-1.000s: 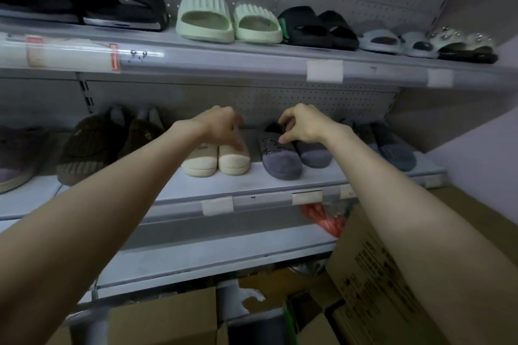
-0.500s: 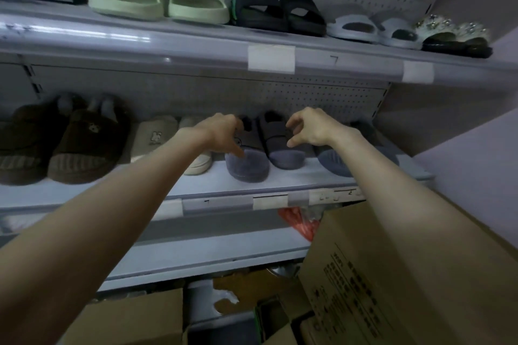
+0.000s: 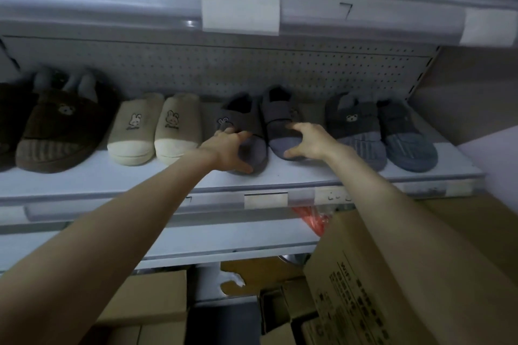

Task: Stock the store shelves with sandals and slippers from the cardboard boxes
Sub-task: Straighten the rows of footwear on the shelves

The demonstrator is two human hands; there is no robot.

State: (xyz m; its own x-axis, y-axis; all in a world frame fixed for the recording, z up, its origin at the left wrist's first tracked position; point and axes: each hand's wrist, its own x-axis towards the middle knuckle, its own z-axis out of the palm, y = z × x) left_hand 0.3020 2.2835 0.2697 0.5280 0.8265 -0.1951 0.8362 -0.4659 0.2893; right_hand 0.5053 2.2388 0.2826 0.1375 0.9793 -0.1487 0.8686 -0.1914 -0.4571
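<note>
The left grip (image 3: pixel 229 148) is clasping the toe of the left grey slipper (image 3: pixel 241 117), thumb under the front edge and fingers spread over the upper. The right grip (image 3: pixel 311 140) is pinching the toe of the right grey slipper (image 3: pixel 277 109) in the same way, thumb at the near side and fingers across the top.

Both slippers are sitting on the shelf (image 3: pixel 84 176) with their long axes running straight away from the grips, so the heels are lying beyond the fingers, toward the perforated back panel. The two are touching or nearly so between the grips. The left toe is resting a little nearer the person than the right toe.

Each grip is working its own slipper, neither one reaching across. Any squaring-up is probably going to be a push or pull along that axis. The beige pair (image 3: pixel 154 129) is standing just outside the left grip and the blue-grey pair (image 3: pixel 378 131) just outside the right, leaving little sideways room.
</note>
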